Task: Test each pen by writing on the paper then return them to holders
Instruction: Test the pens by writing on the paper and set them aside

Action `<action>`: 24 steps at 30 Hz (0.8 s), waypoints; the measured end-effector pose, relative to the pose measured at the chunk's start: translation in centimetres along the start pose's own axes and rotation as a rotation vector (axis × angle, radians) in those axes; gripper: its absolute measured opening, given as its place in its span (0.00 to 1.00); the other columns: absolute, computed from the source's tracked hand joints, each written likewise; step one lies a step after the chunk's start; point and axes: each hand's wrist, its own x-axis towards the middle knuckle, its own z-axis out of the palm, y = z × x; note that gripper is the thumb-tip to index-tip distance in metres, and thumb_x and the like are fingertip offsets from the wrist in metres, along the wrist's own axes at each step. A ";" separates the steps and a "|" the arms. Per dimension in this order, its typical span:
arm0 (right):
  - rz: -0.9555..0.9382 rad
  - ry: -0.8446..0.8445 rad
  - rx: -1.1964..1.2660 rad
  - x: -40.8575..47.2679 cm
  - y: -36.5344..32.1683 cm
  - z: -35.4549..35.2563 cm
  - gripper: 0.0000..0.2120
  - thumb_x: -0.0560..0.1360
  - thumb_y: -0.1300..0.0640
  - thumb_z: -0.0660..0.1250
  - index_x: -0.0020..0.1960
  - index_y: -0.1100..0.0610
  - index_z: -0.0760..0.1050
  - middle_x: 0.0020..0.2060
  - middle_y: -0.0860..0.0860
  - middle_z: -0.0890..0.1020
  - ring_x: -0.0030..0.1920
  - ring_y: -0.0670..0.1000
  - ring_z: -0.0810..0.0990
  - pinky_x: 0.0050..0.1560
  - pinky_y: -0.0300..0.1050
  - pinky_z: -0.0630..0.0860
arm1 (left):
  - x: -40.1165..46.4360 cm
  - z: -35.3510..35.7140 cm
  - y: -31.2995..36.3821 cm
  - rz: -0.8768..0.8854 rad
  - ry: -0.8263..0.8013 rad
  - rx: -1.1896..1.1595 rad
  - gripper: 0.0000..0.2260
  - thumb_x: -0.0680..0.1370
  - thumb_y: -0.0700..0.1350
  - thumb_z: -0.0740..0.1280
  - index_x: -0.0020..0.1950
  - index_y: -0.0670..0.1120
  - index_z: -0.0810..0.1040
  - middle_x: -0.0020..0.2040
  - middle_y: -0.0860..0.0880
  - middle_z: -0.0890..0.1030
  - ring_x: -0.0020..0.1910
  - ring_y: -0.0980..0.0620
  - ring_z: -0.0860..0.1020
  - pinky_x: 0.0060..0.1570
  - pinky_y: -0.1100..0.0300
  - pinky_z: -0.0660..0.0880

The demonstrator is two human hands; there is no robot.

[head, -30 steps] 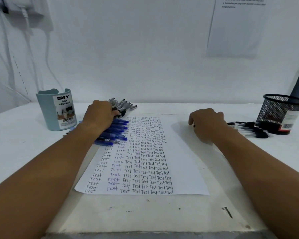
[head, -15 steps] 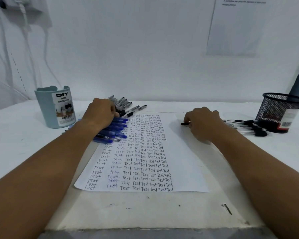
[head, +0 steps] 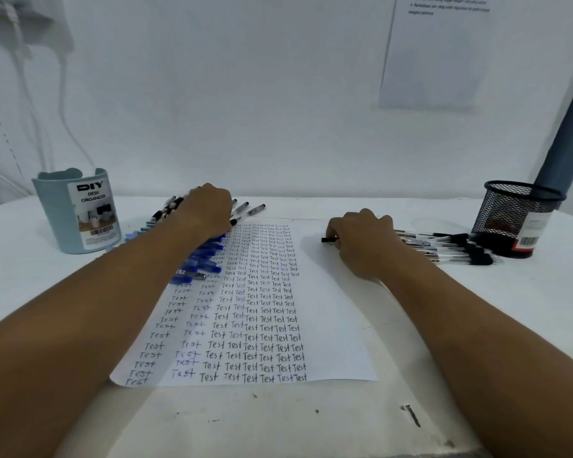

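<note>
A white paper (head: 331, 319) filled with columns of the word "Test" lies in the middle of the table. My left hand (head: 205, 209) rests on a pile of clear black-tipped pens (head: 248, 208) at the paper's far left corner; its fingers are hidden behind the back of the hand. Several blue pens (head: 205, 259) lie fanned just below that hand. My right hand (head: 364, 239) grips a black pen (head: 327, 240), whose end sticks out to the left over the paper's blank right column.
A pale blue desk organizer (head: 76, 213) stands at the left. At the right stands a black mesh holder (head: 513, 216) with a row of black-capped pens (head: 457, 247) lying beside it. A grey-blue pole (head: 569, 127) rises behind the mesh holder.
My left hand slid from the blue pens farther back onto the clear pens, and two of these rolled right. My right hand drew a black pen leftward onto the paper.
</note>
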 end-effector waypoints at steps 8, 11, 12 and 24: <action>-0.029 0.013 0.027 0.0 0.0 0.0 0.13 0.80 0.58 0.56 0.62 0.52 0.72 0.58 0.52 0.75 0.61 0.56 0.69 0.57 0.53 0.63 | 0.8 0.0 1.3 -0.025 0.008 0.155 0.09 0.76 0.44 0.66 0.41 0.43 0.68 0.34 0.48 0.64 0.40 0.47 0.72 0.41 0.56 0.70; -0.033 0.029 0.039 -0.1 0.0 0.1 0.12 0.80 0.58 0.56 0.61 0.51 0.73 0.57 0.51 0.76 0.61 0.56 0.69 0.56 0.53 0.63 | 0.6 0.2 1.5 -0.013 0.023 0.175 0.09 0.76 0.44 0.66 0.41 0.43 0.67 0.34 0.48 0.65 0.41 0.46 0.73 0.45 0.54 0.73; -0.034 0.035 0.038 -0.1 0.0 0.1 0.12 0.81 0.57 0.56 0.61 0.51 0.73 0.56 0.51 0.76 0.61 0.56 0.69 0.56 0.53 0.63 | 0.5 0.2 1.5 -0.014 0.030 0.183 0.09 0.76 0.43 0.66 0.41 0.43 0.68 0.34 0.48 0.66 0.40 0.46 0.73 0.45 0.54 0.73; -0.152 0.184 0.168 0.2 -0.3 0.6 0.11 0.81 0.58 0.58 0.62 0.48 0.71 0.54 0.50 0.74 0.54 0.55 0.74 0.50 0.48 0.62 | -0.2 0.3 -0.8 -0.067 0.032 -0.110 0.12 0.74 0.48 0.70 0.49 0.40 0.80 0.48 0.42 0.81 0.47 0.45 0.78 0.49 0.53 0.77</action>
